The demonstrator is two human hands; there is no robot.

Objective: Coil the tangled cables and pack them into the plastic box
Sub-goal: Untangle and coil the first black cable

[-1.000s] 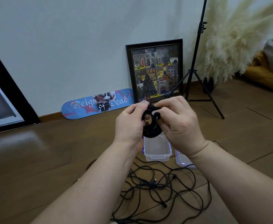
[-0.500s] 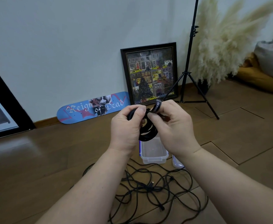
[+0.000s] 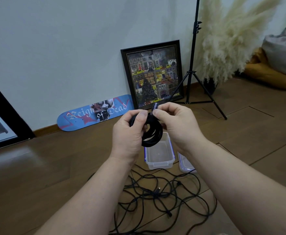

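Here, tangled cables [image 3: 164, 197] sprawl on wooden floor [image 3: 54, 167] near a white wall [image 3: 71, 48].

Light soft, even, cool; room moderately bright, no hard shadows. Broad pale sheen on floor [image 3: 20, 160] at left (source itself out of view). Faint shadow under box [image 3: 159, 164]. Wall [image 3: 71, 48] flat grey-blue, slightly dimmer toward top corners. Wide-angle bend strong at edges: stand [image 3: 194, 48] leans, frame at far left slants. Centre fairly sharp, lettering on skateboard [image 3: 94, 112] readable. Forearms at bottom edge soft, stretched. Plumes [image 3: 227, 39] near right bright, detail washed.
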